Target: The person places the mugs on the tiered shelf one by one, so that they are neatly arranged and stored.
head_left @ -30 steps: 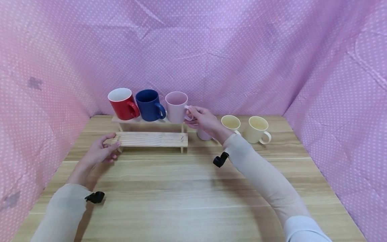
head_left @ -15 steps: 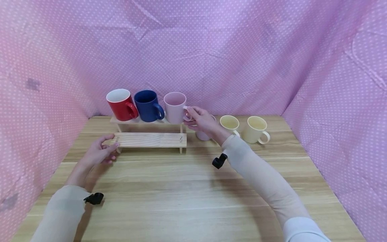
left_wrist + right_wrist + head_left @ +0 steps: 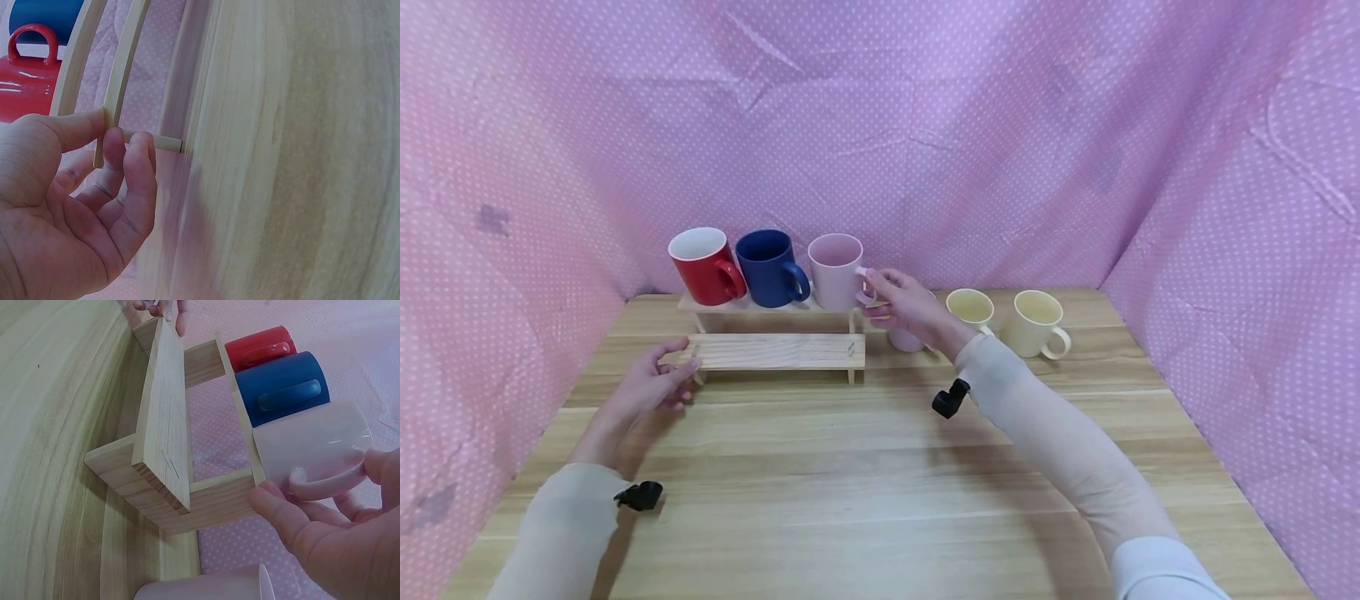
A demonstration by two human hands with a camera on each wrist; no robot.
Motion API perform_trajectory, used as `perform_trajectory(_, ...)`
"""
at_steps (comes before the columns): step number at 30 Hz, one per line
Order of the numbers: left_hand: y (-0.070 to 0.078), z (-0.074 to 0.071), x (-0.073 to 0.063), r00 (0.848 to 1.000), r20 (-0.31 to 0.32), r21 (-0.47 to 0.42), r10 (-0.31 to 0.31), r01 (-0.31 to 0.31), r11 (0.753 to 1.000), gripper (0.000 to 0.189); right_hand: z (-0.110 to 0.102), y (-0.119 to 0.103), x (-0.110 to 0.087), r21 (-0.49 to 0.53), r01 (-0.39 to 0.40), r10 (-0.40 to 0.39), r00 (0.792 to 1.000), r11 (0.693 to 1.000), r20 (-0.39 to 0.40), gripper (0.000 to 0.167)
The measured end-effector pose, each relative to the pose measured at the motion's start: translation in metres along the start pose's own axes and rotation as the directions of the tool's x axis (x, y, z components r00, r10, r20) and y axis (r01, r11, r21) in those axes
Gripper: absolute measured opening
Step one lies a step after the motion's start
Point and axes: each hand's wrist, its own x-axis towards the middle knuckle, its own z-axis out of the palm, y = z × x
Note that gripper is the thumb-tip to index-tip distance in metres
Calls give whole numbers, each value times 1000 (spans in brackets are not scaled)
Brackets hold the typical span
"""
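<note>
A two-step wooden rack (image 3: pixel 775 352) stands toward the back left of the table. Its left end is pinched by my left hand (image 3: pixel 651 383), with thumb and fingers at the lower board (image 3: pixel 123 75). On the upper step stand a red mug (image 3: pixel 703 279), a dark blue mug (image 3: pixel 766 279) and a pink mug (image 3: pixel 835 279), side by side. My right hand (image 3: pixel 910 307) holds the pink mug by its handle (image 3: pixel 328 484), at the rack's right end. The lower board bears no mug. Partly hidden behind my right hand, a second pink mug (image 3: pixel 905 339) stands on the table.
Two pale yellow mugs (image 3: pixel 1032 329) stand on the table right of the rack; the left one (image 3: pixel 970 307) is partly covered by my right forearm. Pink dotted cloth (image 3: pixel 880 125) hangs behind and at both sides. The wood-grain table (image 3: pixel 820 483) stretches forward from the rack.
The head view has shifted slightly. Both hands keep their holds, and the mugs and rack show no clear movement.
</note>
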Motion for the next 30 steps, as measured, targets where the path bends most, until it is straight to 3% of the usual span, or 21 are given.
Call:
perform_trajectory(8,0,0,0,1000,-1,3,-1,2,1000,78,-6,-3,-6,0,13,-13,1000,1000,-7,46)
perform_trajectory(14,2,1,-2,1000,-4,7,5,-5,1000,79,-23,-13,-21,-83,81,-83,996,993,-25,41)
perform_trajectory(23,3,2,-5,1000,1,-1,11,-11,1000,80,-80,-19,-60,-206,194,-215,973,959,-85,47)
perform_trajectory(30,4,2,-4,1000,-8,9,-11,11,1000,80,-132,-5,-97,-329,248,-321,928,911,-189,53)
